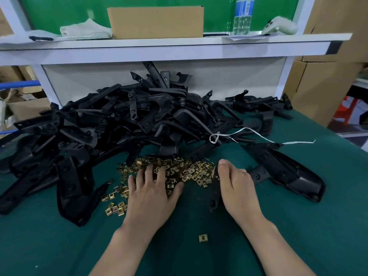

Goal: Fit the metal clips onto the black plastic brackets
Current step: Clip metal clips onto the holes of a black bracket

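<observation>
Head view. The left hand (153,188) lies palm down with its fingers spread and nearly straight. The fingertips rest on the loose metal clips (179,169), which spread out just beyond and to either side of them, and the hand grips nothing. A few more clips lie to the left of its wrist, and one stray clip (203,238) sits on the green mat (179,226) near the person, between the two forearms.

The right hand (236,186) holds a narrow black bracket (214,191) against its thumb side, with the thumb laid along the upper end. Its other fingers are hidden under the hand, so the grip is probably a curl round the far edge, though that cannot be seen. The bracket's long axis runs away from the person, from a rounded end with a hole beside the wrist up to the thumb tip, close to parallel with the hand. The upper end points toward the clips and leans slightly to the right.

The job looks near its start. The heap of brackets (119,120), beyond both hands and left of the left hand, shows no brass on any piece that can be made out. Neither does the large bracket (288,174) lying just right of the right hand. The held bracket carries no visible clip. A white cord (258,135) trails over the brackets beyond the right hand. Picking a clip and pressing it on are both judged still to come.
</observation>
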The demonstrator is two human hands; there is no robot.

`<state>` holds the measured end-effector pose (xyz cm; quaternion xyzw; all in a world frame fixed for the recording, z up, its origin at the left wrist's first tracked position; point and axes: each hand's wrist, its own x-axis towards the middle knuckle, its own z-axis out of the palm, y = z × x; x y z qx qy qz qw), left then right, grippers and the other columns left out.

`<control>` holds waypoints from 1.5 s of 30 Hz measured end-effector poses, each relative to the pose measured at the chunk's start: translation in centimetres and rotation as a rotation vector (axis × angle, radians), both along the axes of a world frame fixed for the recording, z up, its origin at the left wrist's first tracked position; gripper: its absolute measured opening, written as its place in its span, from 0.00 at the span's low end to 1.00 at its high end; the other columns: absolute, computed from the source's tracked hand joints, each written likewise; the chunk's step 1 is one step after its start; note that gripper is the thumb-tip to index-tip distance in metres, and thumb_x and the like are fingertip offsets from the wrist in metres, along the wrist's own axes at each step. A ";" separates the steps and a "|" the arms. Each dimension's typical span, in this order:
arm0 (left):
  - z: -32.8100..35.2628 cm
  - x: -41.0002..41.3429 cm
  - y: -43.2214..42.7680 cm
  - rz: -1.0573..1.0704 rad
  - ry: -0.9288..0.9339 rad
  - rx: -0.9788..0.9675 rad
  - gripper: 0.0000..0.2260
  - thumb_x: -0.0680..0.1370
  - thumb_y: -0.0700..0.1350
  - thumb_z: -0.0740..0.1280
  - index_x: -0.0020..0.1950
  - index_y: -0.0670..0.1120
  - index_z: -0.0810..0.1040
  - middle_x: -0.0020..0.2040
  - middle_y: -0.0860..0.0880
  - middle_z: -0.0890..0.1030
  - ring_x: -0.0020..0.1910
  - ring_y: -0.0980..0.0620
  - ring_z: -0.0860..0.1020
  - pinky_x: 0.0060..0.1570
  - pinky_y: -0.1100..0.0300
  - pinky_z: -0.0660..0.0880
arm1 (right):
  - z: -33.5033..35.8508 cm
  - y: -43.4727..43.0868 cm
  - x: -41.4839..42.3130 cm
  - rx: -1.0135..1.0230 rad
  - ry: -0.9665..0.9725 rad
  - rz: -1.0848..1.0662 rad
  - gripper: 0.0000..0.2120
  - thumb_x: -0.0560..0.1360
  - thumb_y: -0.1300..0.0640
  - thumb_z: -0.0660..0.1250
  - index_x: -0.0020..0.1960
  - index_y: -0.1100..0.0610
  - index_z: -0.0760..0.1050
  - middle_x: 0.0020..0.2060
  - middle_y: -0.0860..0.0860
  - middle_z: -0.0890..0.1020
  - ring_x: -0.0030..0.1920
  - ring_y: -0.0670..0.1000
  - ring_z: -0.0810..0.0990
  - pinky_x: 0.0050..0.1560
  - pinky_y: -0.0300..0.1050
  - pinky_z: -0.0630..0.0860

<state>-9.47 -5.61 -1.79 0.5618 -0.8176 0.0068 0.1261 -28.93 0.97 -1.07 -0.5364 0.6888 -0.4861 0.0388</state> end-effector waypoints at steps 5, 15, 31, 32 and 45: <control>-0.4 0.0 -0.7 0.007 0.029 -0.001 0.29 0.80 0.66 0.51 0.76 0.53 0.64 0.74 0.47 0.68 0.72 0.45 0.67 0.71 0.48 0.62 | -0.1 0.0 -0.1 0.007 0.009 0.012 0.22 0.80 0.36 0.46 0.35 0.46 0.63 0.30 0.53 0.72 0.29 0.53 0.70 0.35 0.42 0.69; -0.3 -0.2 -1.4 0.074 0.049 -0.032 0.24 0.80 0.64 0.56 0.71 0.54 0.69 0.63 0.48 0.73 0.62 0.45 0.71 0.63 0.51 0.68 | -0.1 -0.1 -0.1 0.003 0.014 0.014 0.21 0.80 0.36 0.45 0.34 0.43 0.64 0.24 0.48 0.68 0.27 0.51 0.68 0.32 0.40 0.67; 0.5 -0.4 -1.0 0.097 0.207 -0.143 0.09 0.81 0.53 0.61 0.53 0.49 0.75 0.44 0.52 0.81 0.37 0.48 0.80 0.30 0.58 0.65 | 0.0 -0.1 0.0 0.015 -0.023 0.027 0.26 0.80 0.36 0.47 0.34 0.52 0.63 0.26 0.55 0.69 0.26 0.54 0.68 0.32 0.46 0.67; 0.5 -0.3 -1.1 0.102 0.197 -0.151 0.09 0.81 0.53 0.61 0.51 0.48 0.75 0.41 0.52 0.81 0.35 0.48 0.80 0.28 0.58 0.64 | 0.0 -0.1 -0.1 0.013 -0.019 0.024 0.25 0.80 0.36 0.46 0.34 0.52 0.63 0.25 0.54 0.68 0.26 0.53 0.68 0.32 0.45 0.67; 1.3 -0.1 -1.0 -0.002 0.313 -0.233 0.09 0.76 0.46 0.71 0.43 0.45 0.73 0.23 0.58 0.62 0.19 0.50 0.62 0.23 0.65 0.53 | -0.1 -0.2 -0.1 0.025 -0.006 0.011 0.22 0.80 0.37 0.47 0.34 0.47 0.63 0.24 0.52 0.68 0.25 0.52 0.67 0.30 0.46 0.66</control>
